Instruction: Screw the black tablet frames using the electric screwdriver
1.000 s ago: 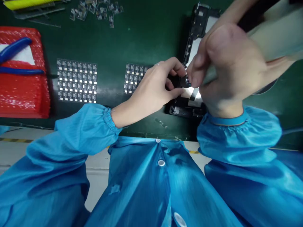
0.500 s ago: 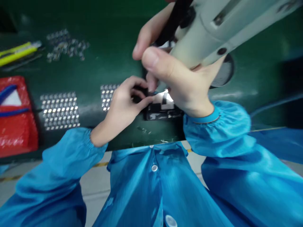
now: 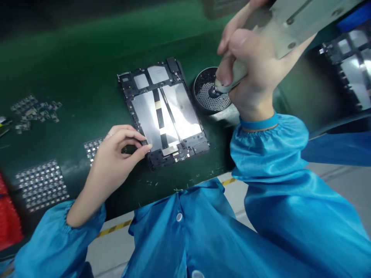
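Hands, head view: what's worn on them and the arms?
The left hand and right hand are bare, no gloves. Glossy bright-blue left sleeve and right sleeve, gathered at the wrists; the right cuff shows a smooth blue band.

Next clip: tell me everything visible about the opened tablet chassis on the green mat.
The tablet chassis lies flat and askew, inside facing up: a black frame, two shiny metal plates, dark flex strips crossing the middle, components along both short ends. It rests on the green mat. The left hand touches its near-left edge; the right hand, gripping a screwdriver, is off it.
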A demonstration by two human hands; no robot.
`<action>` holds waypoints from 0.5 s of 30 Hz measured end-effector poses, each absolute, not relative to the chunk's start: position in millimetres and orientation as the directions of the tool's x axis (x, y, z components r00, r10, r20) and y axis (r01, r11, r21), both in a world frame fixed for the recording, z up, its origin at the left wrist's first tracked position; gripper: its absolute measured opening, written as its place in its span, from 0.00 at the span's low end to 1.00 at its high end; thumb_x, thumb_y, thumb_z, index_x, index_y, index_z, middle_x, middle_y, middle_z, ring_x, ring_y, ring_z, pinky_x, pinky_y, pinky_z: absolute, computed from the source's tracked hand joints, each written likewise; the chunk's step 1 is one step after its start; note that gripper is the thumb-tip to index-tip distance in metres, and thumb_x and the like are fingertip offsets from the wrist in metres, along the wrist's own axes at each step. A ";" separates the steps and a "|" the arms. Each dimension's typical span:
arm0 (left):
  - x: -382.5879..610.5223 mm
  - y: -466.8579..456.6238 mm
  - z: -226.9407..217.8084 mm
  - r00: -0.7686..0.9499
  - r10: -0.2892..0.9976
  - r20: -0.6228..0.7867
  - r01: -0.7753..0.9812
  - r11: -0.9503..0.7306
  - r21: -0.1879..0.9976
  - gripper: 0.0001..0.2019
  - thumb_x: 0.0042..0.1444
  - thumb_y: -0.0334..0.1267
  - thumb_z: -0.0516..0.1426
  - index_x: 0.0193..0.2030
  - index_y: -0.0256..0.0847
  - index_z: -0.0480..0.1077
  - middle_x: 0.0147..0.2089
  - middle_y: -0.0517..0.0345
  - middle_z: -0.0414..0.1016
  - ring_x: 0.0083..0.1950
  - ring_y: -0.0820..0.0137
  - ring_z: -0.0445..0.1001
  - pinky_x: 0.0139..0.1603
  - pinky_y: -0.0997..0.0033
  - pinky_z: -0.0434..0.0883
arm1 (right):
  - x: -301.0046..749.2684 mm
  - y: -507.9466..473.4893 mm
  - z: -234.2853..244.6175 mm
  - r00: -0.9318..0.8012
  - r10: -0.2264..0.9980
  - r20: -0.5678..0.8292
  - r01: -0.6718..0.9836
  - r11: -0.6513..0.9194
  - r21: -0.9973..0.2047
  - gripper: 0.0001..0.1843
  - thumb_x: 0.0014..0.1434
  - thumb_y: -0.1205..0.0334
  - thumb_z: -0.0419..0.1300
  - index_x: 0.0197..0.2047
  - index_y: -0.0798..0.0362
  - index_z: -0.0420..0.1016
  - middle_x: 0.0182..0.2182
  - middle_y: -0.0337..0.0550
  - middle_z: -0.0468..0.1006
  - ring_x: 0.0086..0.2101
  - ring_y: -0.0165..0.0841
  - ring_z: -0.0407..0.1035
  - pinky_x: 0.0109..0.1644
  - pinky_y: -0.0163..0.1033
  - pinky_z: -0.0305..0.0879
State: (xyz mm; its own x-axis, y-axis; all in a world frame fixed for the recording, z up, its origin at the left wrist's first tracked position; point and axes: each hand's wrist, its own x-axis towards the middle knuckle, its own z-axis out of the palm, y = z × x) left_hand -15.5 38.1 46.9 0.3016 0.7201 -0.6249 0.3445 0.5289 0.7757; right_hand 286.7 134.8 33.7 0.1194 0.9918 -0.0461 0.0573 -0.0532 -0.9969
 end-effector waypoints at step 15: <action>-18.1 40.5 45.6 0.286 0.723 -0.629 0.358 0.528 0.770 0.13 0.55 0.42 0.74 0.45 0.64 0.84 0.55 0.58 0.76 0.55 0.50 0.79 0.36 0.45 0.89 | 277.7 130.4 2.7 0.331 0.936 0.119 -0.034 0.138 -0.990 0.26 0.56 0.60 0.57 0.55 0.51 0.50 0.31 0.30 0.65 0.25 0.15 0.60 0.24 0.24 0.53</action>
State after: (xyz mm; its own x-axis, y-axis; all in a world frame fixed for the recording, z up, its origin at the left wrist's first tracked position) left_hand -18.1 40.5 45.6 0.2863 0.7228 -0.6290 0.3584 0.5280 0.7699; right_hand 277.7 130.4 2.7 0.3305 0.9362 0.1191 -0.0341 0.1380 -0.9899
